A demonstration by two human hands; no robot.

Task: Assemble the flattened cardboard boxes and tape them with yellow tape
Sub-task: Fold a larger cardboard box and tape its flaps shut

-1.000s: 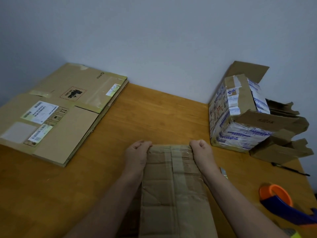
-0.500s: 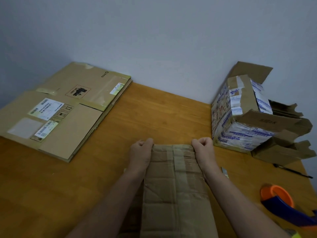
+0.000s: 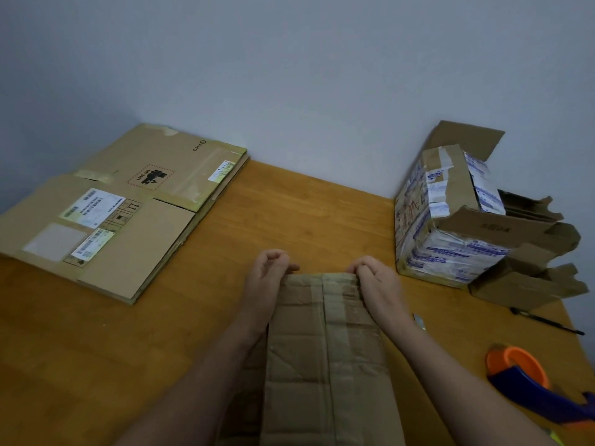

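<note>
Box: long axis runs straight away from the person, far edge between the hands.
Left hand: fingers curled, pinching the far-left corner.
Right hand: fingers pinching the far-right corner.

Creased taped box ctr front; flat boxes stacked L.
</note>
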